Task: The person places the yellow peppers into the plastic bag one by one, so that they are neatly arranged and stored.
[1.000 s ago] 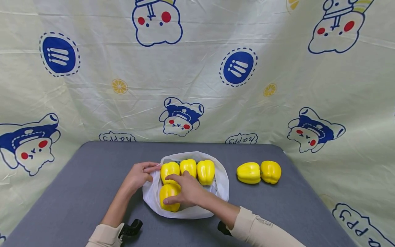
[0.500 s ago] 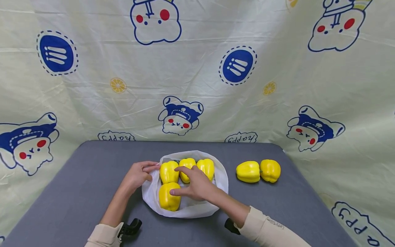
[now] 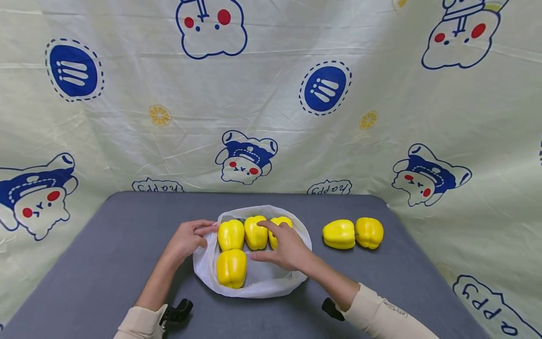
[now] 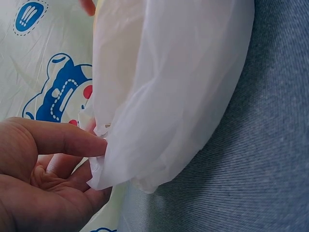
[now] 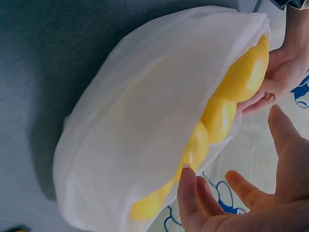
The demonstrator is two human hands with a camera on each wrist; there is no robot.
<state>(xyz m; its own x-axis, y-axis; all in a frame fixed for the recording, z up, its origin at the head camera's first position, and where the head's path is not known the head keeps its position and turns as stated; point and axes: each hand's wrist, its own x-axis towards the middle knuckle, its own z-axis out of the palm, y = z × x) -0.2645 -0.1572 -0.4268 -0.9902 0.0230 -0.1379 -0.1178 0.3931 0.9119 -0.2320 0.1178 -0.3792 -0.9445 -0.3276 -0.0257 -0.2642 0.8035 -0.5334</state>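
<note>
Several yellow bell peppers (image 3: pixel 231 270) sit inside a white plastic bag (image 3: pixel 275 286) with its mouth spread wide on the table. At the bag's left rim, my left hand (image 3: pixel 187 240) pinches the thin plastic, seen close up between thumb and fingers in the left wrist view. My right hand (image 3: pixel 289 248) hovers over the right half of the bag's opening, fingers spread, holding nothing. It partly hides the pepper at the back right. The right wrist view shows its fingers apart beside the peppers' row.
Two more yellow bell peppers, one on its side (image 3: pixel 339 234) and one (image 3: pixel 370 232) touching it, lie on the grey table (image 3: pixel 127 263) right of the bag. A printed curtain (image 3: pixel 271 94) hangs behind the table's far edge.
My right hand has moved away from the front-left pepper, rightward across the bag's opening. The left hand stays at the bag's left rim, and the peppers lie as before.
</note>
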